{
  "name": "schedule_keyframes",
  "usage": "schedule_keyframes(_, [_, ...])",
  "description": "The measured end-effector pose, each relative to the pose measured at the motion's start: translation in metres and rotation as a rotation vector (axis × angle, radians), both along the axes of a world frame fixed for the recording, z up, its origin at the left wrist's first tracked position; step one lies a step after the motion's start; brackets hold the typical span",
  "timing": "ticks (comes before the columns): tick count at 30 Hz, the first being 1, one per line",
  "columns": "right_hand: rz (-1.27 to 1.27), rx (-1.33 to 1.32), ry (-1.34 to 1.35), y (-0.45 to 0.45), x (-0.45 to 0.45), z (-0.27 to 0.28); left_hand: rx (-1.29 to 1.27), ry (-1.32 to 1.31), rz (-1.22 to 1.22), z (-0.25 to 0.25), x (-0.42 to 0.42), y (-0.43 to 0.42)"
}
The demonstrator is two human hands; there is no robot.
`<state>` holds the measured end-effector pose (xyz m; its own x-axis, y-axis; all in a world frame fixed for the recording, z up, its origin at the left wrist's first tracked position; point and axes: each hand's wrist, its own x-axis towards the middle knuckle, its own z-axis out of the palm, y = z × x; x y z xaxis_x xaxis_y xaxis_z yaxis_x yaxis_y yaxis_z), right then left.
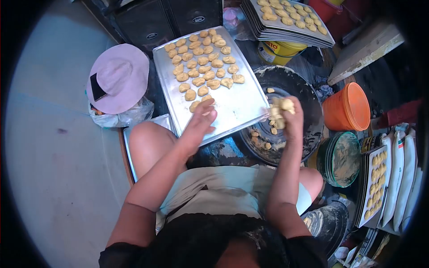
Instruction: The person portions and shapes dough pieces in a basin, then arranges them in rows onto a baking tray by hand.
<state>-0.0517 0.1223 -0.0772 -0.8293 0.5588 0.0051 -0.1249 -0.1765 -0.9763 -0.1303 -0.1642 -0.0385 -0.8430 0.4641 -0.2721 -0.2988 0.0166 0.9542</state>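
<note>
My right hand [293, 119] is closed around a lump of pale yellow dough [280, 111], above the large black basin [314, 103]. Several small dough scraps [268, 145] lie in that basin. A metal baking tray [243, 107] rests at a slant in front of my legs, its right corner over the basin's rim. Rows of dough pieces [204, 60] cover its far and middle parts. Over the tray's near left part, my left hand [199, 125] has its fingers stretched out beside the nearest pieces. The fingertips partly hide one piece, and whether they touch it is unclear.
Left of the tray lie a pale hat [117, 73] and a dark phone [97, 87]. Stacked trays of dough [292, 33] sit on a yellow bucket [281, 52]. To the right are orange buckets [353, 107], a green-rimmed tub [345, 158], more dough trays [374, 183] and white sacks [404, 178].
</note>
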Motion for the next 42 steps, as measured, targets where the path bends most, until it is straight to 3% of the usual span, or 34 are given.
schedule_keyframes(3, [0.313,0.274,-0.031,-0.092,-0.019,0.036,0.417,-0.477,0.084,-0.003,0.01,0.021])
schedule_keyframes(6, [0.432,1.024,-0.015,-0.156,-0.033,0.019,0.537,-0.492,0.092,-0.036,-0.009,0.013])
schedule_keyframes(8, [0.419,1.073,-0.036,-0.162,-0.04,0.007,0.478,-0.615,0.121,-0.046,-0.015,0.001])
schedule_keyframes(12, [0.437,0.844,0.014,-0.152,-0.058,-0.01,0.509,-0.567,0.088,-0.054,-0.016,-0.001])
schedule_keyframes(13, [0.402,0.412,-0.144,-0.151,-0.065,-0.009,0.529,-0.548,0.105,-0.057,-0.017,-0.001])
schedule_keyframes(14, [0.348,0.307,-0.187,-0.143,-0.072,-0.005,0.424,-0.483,0.1,-0.06,-0.02,-0.006])
schedule_keyframes(16, [0.121,0.452,-0.058,-0.131,-0.084,0.001,0.219,-0.36,0.088,-0.061,-0.025,-0.013])
schedule_keyframes(19, [0.2,1.045,0.041,-0.107,-0.107,-0.039,0.255,-0.325,0.179,-0.067,-0.028,-0.015])
schedule_keyframes(22, [0.124,1.062,0.155,-0.103,-0.106,-0.037,0.185,-0.223,0.237,-0.064,-0.031,-0.016])
schedule_keyframes(23, [0.088,0.982,0.035,-0.101,-0.097,-0.033,0.123,-0.153,0.227,-0.073,-0.034,-0.016])
schedule_keyframes(26, [0.498,0.701,-0.174,-0.111,-0.069,-0.023,0.037,-0.076,0.19,-0.066,-0.035,-0.019])
schedule_keyframes(27, [0.619,1.103,0.032,-0.116,-0.06,-0.017,0.023,-0.071,0.176,-0.063,-0.034,-0.02])
schedule_keyframes(30, [0.677,0.939,-0.203,-0.104,-0.052,-0.027,-0.059,0.036,0.131,-0.07,-0.039,-0.024])
schedule_keyframes(33, [0.239,0.725,-0.229,-0.087,-0.065,-0.029,-0.406,0.777,-0.03,-0.068,-0.036,-0.024])
schedule_keyframes(35, [0.032,0.645,-0.206,-0.08,-0.082,-0.029,-0.577,0.736,-0.183,-0.051,-0.027,-0.019])
schedule_keyframes(38, [0.156,1.201,-0.141,-0.066,-0.085,-0.031,-0.669,0.77,-0.324,-0.057,-0.019,-0.019])
schedule_keyframes(39, [0.27,1.05,-0.196,-0.067,-0.082,-0.029,-0.685,0.788,-0.356,-0.057,-0.018,-0.019])
schedule_keyframes(42, [0.143,0.931,-0.182,-0.071,-0.086,-0.035,-0.738,0.804,-0.353,-0.057,-0.018,-0.015])
